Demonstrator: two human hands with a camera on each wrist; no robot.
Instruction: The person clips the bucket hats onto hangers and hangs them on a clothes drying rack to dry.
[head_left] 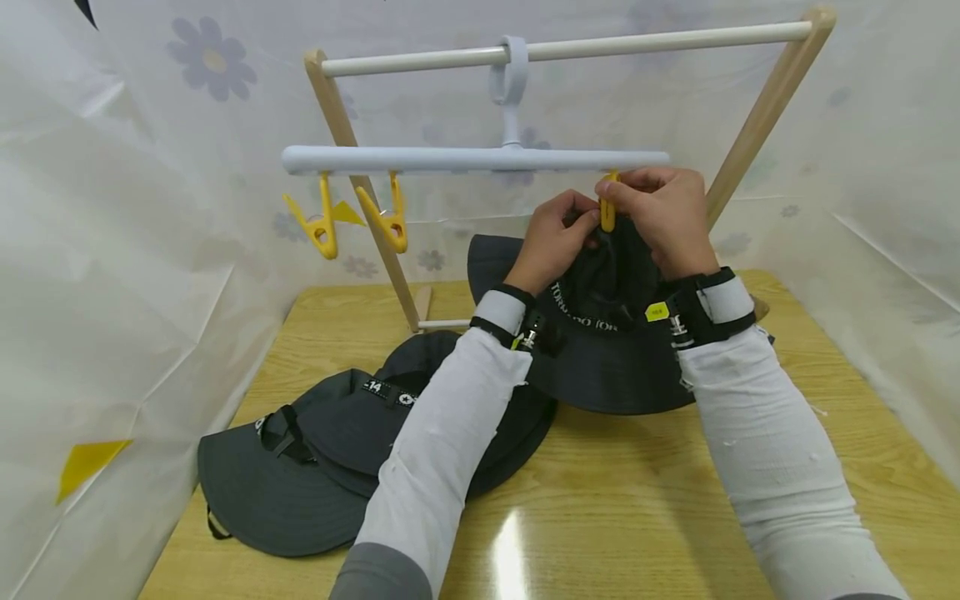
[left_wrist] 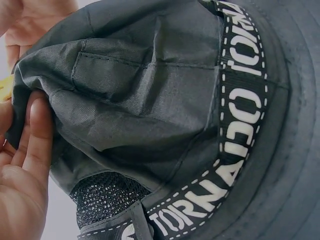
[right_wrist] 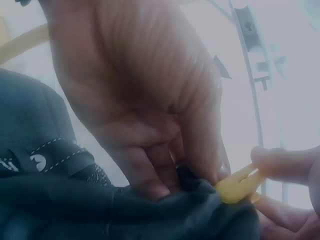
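Note:
A dark bucket hat (head_left: 622, 371) with white lettering on its band hangs tilted beneath the right end of a pale hanger bar (head_left: 435, 158). My left hand (head_left: 551, 237) pinches the gathered top of its crown. With thumb and fingers my right hand (head_left: 667, 212) grips a yellow clip (head_left: 608, 208) under the bar. In the right wrist view, the clip's nose (right_wrist: 232, 192) sits right at the fold of cloth, beside the left thumb. The left wrist view shows the crown (left_wrist: 125, 110) puckered toward the fingers, above a mesh panel (left_wrist: 110, 197).
Two more yellow clips (head_left: 390, 225) hang at the bar's left. The hanger's hook (head_left: 512, 75) loops over a white rod (head_left: 660, 37) on a wooden frame (head_left: 772, 108). More dark hats (head_left: 292, 500) lie overlapped on the wooden table (head_left: 600, 517), partly behind my left sleeve.

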